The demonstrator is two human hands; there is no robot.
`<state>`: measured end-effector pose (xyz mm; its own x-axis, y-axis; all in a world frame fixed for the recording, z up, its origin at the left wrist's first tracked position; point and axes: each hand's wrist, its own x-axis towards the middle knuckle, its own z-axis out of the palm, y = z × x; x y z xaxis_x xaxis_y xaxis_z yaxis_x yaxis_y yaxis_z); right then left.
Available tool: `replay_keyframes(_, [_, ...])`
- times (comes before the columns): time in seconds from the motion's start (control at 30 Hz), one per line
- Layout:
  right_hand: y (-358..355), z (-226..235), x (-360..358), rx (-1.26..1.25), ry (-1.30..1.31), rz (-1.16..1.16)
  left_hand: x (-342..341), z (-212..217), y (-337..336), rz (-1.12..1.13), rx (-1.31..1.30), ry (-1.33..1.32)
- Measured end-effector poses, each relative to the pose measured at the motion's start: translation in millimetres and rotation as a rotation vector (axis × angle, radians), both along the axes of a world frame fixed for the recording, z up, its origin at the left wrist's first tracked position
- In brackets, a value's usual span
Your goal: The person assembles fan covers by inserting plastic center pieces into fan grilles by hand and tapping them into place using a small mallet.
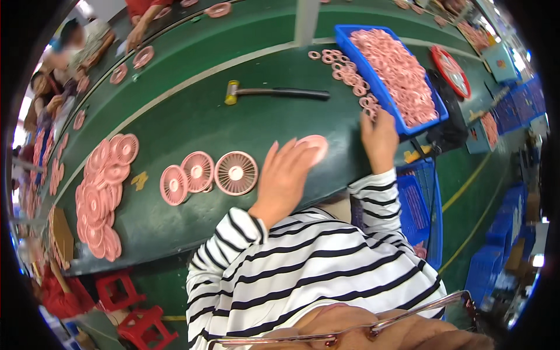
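My left hand (286,178) lies with its fingers stretched out flat over a pink round grille (317,147), covering part of it. My right hand (380,140) is at the loose pink rings (368,102) beside the blue tray (438,116); thumb and fingers close about a ring at the near end of them. Left of my left hand, a pink fan grille (235,172) with radial ribs rests on the green table (280,125), with two similar grilles (198,168) beside it. A hammer (280,92) with a yellow head and black handle lies farther back.
Many stacked pink grilles (99,198) cover the table's left end. Pink rings (396,76) fill the blue tray. Beyond a pale line, other grilles (143,56) lie near co-workers. Red stools (143,329) stand at lower left; a blue crate (434,221) is at my right.
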<state>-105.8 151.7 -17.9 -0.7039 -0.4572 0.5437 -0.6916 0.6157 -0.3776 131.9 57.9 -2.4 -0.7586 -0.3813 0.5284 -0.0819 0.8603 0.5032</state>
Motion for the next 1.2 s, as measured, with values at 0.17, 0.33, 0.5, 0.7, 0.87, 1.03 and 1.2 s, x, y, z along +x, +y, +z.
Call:
replay_keyframes(0.17, [8.3,-24.4,-37.6,0.204,0.037,0.046,-14.2,-18.9,-2.6,0.084,-0.196,-0.238])
replay_keyframes(0.33, [7.2,-27.3,-22.9,0.055,-0.08,0.291,25.8,1.3,-55.6,0.143,-0.138,-0.116])
replay_keyframes(0.5, [-1.1,-16.5,11.9,-0.168,-0.13,0.491,100.2,23.6,-162.1,0.771,-0.406,-0.337])
replay_keyframes(0.7, [-9.9,-4.1,53.9,-0.229,-0.224,0.619,211.3,-14.8,-253.1,1.059,-0.099,-0.438])
replay_keyframes(0.87, [-23.9,12.4,75.9,-0.219,-0.223,0.719,228.1,-42.9,-249.8,1.046,-0.189,-0.353])
replay_keyframes(1.03, [-32.3,43.6,93.3,-0.392,-0.092,0.802,222.6,-28.0,-239.1,1.114,-0.139,-0.424])
replay_keyframes(1.2, [-35.0,60.6,111.1,-0.464,0.016,0.85,223.1,-16.2,-217.1,1.19,-0.135,-0.206])
